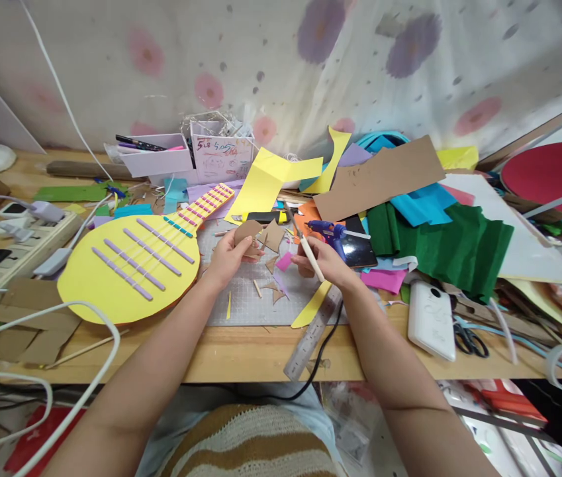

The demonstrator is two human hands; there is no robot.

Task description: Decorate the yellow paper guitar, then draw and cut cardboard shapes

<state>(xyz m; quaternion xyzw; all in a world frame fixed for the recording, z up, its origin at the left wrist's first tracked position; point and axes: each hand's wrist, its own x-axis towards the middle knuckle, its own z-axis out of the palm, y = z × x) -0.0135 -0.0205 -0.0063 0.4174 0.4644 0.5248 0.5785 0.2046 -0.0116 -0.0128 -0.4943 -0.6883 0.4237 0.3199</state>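
Observation:
My left hand (226,255) is closed on a small brown cardboard piece (247,233), held just above the grey cutting mat (251,298). In my right hand (321,265) is a thin white-handled tool (305,245), gripped like a pen with its dark tip pointing up and left. Cardboard offcuts (273,235) and pink scraps lie between the two hands. A blue glue gun (330,232) lies just behind my right hand. To the left of my left hand rests a yellow paper guitar (132,265) with purple strips.
A metal ruler (310,338) and a black cable hang over the table's front edge. Green, blue and brown paper sheets (439,232) pile up at right, with a white device (429,318) and scissors (469,338). A power strip (12,245) and white cables crowd the left. Boxes (186,156) stand at the back.

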